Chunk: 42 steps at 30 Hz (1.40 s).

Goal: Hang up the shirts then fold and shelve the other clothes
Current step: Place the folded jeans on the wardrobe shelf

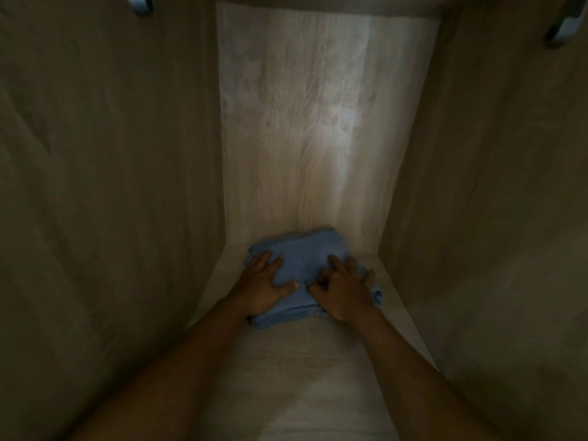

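Note:
A folded light-blue garment (302, 259) lies on the pale wooden shelf (299, 370) deep inside a closet compartment, close to the back panel. My left hand (262, 286) rests flat on the garment's left part, fingers spread and thumb out to the right. My right hand (345, 289) lies on its right part, fingers lightly bent and pressing down on the cloth. Both forearms reach in from the bottom of the view. The front edge of the garment shows between my wrists.
The compartment is narrow: a side wall on the left (111, 186), a side wall on the right (493, 202), and a lit back panel (318, 122). Metal fittings show at the top left (140, 4) and the top right (563, 30).

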### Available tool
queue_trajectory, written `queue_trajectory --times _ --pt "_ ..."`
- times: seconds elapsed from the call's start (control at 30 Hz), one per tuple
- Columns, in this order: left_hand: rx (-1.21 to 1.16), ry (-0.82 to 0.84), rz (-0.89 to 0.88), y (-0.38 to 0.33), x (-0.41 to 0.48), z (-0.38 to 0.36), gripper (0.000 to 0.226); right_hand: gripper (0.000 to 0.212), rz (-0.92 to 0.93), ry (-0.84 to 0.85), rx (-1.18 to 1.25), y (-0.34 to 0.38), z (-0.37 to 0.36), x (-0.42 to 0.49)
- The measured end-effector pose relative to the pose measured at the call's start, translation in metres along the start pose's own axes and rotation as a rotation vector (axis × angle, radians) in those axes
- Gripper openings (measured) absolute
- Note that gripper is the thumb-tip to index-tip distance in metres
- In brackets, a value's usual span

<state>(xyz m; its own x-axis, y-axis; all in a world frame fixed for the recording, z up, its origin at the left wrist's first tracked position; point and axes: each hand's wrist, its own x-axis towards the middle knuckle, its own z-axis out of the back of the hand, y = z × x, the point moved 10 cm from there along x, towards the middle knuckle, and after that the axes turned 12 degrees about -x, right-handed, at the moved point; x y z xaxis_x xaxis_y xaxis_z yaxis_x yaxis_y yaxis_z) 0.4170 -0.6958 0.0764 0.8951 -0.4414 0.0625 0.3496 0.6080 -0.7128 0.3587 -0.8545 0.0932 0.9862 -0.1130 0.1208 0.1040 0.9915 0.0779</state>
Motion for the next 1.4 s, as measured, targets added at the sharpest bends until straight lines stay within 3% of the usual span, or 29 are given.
queue_trajectory --times 0.13,0.27,0.4,0.47,0.53,0.6,0.7,0.8,1.0,1.27,1.33,1.4 --pt "0.105 0.185 -0.035 -0.003 0.024 -0.001 0.129 0.072 -0.047 0.012 0.107 -0.011 -0.015 0.000" --pt "0.091 0.305 -0.031 -0.002 0.042 0.000 0.161 0.094 -0.079 0.094 -0.084 -0.020 -0.013 0.004" --pt "0.041 0.368 -0.037 -0.007 0.046 0.001 0.172 0.107 -0.094 0.099 -0.033 -0.018 -0.029 0.009" --pt "0.072 0.377 -0.019 -0.011 0.048 0.002 0.160 0.106 -0.113 0.135 0.015 -0.021 -0.037 0.015" --pt "0.175 0.342 0.034 -0.010 0.048 0.001 0.119 0.103 -0.123 0.162 0.013 -0.024 -0.039 0.017" --pt "0.316 0.224 -0.002 -0.012 0.047 0.000 0.081 0.103 -0.118 0.180 0.017 -0.024 -0.041 0.019" --pt "0.376 0.030 -0.097 -0.009 0.023 -0.011 0.059 0.102 -0.081 0.203 0.047 -0.024 -0.041 0.023" --pt "0.277 -0.087 -0.071 -0.003 0.011 -0.006 0.059 0.094 -0.035 0.196 0.076 -0.021 -0.037 0.024" --pt "0.308 -0.096 0.006 0.000 0.016 -0.006 0.064 0.092 -0.142 0.048 -0.019 -0.032 -0.031 -0.004" --pt "0.331 -0.124 -0.003 0.003 0.026 -0.001 0.064 0.094 -0.163 0.025 0.067 -0.035 -0.035 0.003" --pt "0.403 -0.252 -0.093 -0.009 0.013 0.006 0.073 0.093 -0.152 -0.088 0.099 -0.034 -0.027 0.000" --pt "0.443 -0.380 -0.179 -0.017 -0.005 0.009 0.075 0.082 -0.148 -0.324 0.055 -0.031 -0.006 -0.010"
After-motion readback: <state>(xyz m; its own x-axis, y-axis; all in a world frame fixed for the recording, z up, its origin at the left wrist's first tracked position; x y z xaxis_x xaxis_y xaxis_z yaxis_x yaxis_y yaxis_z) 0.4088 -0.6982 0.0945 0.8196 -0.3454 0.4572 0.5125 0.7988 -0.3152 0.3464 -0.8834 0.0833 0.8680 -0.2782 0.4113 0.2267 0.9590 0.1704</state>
